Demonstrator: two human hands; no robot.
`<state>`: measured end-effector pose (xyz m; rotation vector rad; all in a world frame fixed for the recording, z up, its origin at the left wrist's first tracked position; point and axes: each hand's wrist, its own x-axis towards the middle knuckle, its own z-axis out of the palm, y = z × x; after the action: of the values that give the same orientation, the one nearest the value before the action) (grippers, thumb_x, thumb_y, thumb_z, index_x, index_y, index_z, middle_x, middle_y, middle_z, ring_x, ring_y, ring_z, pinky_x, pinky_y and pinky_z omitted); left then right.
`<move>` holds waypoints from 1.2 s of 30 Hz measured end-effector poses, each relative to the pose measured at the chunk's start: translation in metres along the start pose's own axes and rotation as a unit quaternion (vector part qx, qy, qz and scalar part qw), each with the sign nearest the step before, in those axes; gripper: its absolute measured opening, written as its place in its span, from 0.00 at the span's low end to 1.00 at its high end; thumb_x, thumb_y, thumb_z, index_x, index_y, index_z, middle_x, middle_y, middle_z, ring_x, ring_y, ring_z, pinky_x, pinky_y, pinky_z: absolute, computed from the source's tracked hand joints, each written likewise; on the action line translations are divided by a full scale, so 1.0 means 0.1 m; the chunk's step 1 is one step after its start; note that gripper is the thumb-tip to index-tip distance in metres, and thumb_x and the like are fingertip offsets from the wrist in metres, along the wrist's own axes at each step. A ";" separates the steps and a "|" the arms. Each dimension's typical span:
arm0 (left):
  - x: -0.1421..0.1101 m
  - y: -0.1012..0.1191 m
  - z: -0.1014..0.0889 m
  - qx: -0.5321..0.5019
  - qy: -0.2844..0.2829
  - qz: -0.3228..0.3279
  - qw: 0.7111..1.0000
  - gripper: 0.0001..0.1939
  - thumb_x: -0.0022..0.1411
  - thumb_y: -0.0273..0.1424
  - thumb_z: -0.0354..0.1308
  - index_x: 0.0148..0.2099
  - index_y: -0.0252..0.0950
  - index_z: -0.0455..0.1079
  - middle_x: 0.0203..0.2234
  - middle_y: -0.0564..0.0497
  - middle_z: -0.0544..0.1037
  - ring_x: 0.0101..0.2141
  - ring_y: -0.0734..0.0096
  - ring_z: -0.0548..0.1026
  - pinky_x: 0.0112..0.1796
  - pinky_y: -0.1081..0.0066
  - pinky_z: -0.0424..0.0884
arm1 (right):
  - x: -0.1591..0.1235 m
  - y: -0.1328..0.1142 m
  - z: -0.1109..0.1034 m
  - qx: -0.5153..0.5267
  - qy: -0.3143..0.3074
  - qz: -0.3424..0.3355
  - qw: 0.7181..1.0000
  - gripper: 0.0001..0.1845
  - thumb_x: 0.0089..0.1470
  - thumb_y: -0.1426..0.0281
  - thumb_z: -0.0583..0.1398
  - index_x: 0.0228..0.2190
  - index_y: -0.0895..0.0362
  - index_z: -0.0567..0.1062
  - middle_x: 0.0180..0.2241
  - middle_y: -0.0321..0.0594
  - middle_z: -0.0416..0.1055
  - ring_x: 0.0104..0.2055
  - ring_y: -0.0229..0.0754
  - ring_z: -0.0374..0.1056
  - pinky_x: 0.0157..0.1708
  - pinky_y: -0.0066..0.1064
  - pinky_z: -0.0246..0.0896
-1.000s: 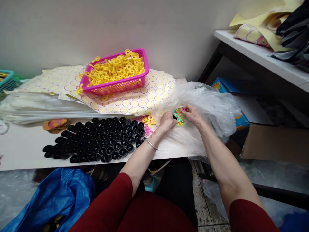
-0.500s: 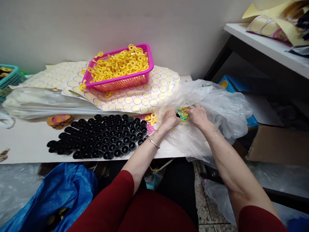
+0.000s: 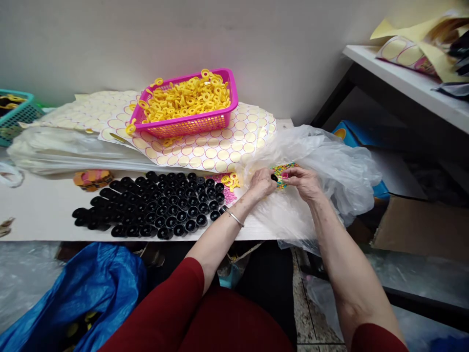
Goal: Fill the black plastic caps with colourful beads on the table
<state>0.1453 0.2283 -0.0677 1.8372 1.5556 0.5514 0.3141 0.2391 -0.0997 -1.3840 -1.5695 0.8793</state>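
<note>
My left hand (image 3: 263,182) is closed around a small black cup (image 3: 274,177), most of which its fingers hide. Facing it, my right hand (image 3: 306,182) has thumb and fingertips pinched together on a small pink piece (image 3: 285,175), too small to name surely. Both hands are over an opened clear plastic bag (image 3: 311,146) with many small coloured beads (image 3: 289,167) inside. To the left, many black cups (image 3: 171,205) stand in close rows on the table. Yellow rings (image 3: 230,181) and pink beads (image 3: 230,195) lie between these cups and my left hand.
A pink basket (image 3: 183,128) full of yellow ring-shaped pieces sits on sheets of round stickers (image 3: 208,154) at the back. An orange bundle (image 3: 93,180) lies left of the cups. A white shelf (image 3: 410,73) juts in at upper right, above a cardboard box (image 3: 414,225).
My right hand has drawn up from the beads and turned, with a pink piece now showing at its fingertips. My left hand stays close by with the black cup. The view has shifted slightly.
</note>
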 end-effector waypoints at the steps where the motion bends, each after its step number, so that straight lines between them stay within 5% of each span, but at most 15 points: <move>1: 0.00 0.01 0.02 0.000 0.002 0.006 1.000 0.18 0.54 0.23 0.59 0.47 0.34 0.80 0.38 0.43 0.83 0.43 0.55 0.78 0.44 0.65 0.73 | -0.02 -0.04 -0.02 -0.004 -0.002 -0.006 1.000 0.19 0.37 0.55 0.67 0.27 0.56 0.77 0.27 0.38 0.73 0.30 0.41 0.66 0.35 0.38 0.64; 5: -0.02 0.04 0.09 0.000 0.004 0.028 1.000 0.17 0.52 0.23 0.60 0.45 0.36 0.81 0.36 0.45 0.83 0.43 0.54 0.79 0.44 0.65 0.73 | -0.06 -0.29 -0.08 -0.187 -0.050 -0.104 0.976 0.08 0.48 0.66 0.61 0.26 0.55 0.80 0.30 0.41 0.75 0.35 0.44 0.66 0.39 0.38 0.60; 10: -0.04 0.03 0.14 -0.031 0.013 0.069 0.997 0.18 0.48 0.21 0.59 0.42 0.37 0.81 0.34 0.50 0.83 0.41 0.58 0.78 0.43 0.66 0.73 | -0.21 -0.71 -0.02 -0.509 -0.126 -0.173 0.833 0.16 0.54 0.77 0.54 0.33 0.57 0.82 0.33 0.48 0.75 0.42 0.50 0.64 0.38 0.38 0.54; 13: -0.05 0.00 0.16 -0.055 0.016 0.077 0.995 0.18 0.47 0.22 0.60 0.42 0.36 0.81 0.33 0.51 0.82 0.38 0.60 0.77 0.40 0.67 0.73 | -0.29 -0.82 -0.01 -0.559 -0.123 -0.183 0.799 0.17 0.56 0.78 0.53 0.36 0.58 0.82 0.35 0.49 0.75 0.46 0.51 0.63 0.40 0.39 0.54; 17: -0.08 -0.08 0.18 -0.087 0.032 0.111 0.989 0.20 0.45 0.23 0.61 0.43 0.36 0.81 0.36 0.52 0.82 0.41 0.60 0.77 0.43 0.67 0.72 | -0.30 -0.68 -0.11 -0.467 -0.065 -0.176 0.864 0.17 0.57 0.75 0.54 0.38 0.53 0.82 0.40 0.45 0.76 0.45 0.49 0.64 0.43 0.38 0.59; 23: -0.19 -0.18 0.23 -0.156 0.041 0.132 0.978 0.16 0.47 0.21 0.61 0.40 0.36 0.80 0.37 0.51 0.82 0.43 0.62 0.77 0.47 0.67 0.71 | -0.27 -0.29 -0.20 -0.145 0.018 -0.102 0.984 0.07 0.49 0.64 0.64 0.31 0.53 0.81 0.34 0.40 0.77 0.41 0.46 0.70 0.44 0.40 0.66; 28: -0.30 -0.21 0.24 -0.217 0.069 0.173 0.958 0.18 0.44 0.18 0.64 0.40 0.36 0.79 0.39 0.50 0.82 0.43 0.63 0.77 0.49 0.64 0.71 | -0.26 -0.07 -0.16 -0.004 0.070 0.010 0.997 0.12 0.38 0.62 0.69 0.28 0.53 0.81 0.30 0.37 0.78 0.34 0.43 0.72 0.38 0.36 0.69; 36: -0.68 -0.41 0.31 -0.222 0.102 0.253 0.936 0.19 0.45 0.27 0.73 0.42 0.37 0.79 0.39 0.47 0.81 0.41 0.61 0.76 0.45 0.60 0.72 | -0.15 0.18 -0.09 -0.104 0.076 0.003 0.992 0.08 0.39 0.65 0.64 0.25 0.54 0.79 0.28 0.39 0.78 0.32 0.45 0.72 0.37 0.38 0.70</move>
<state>0.1246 0.1584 -0.1118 1.8469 0.9487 1.2548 0.3301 0.2269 -0.1141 -1.5640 -1.5743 0.6110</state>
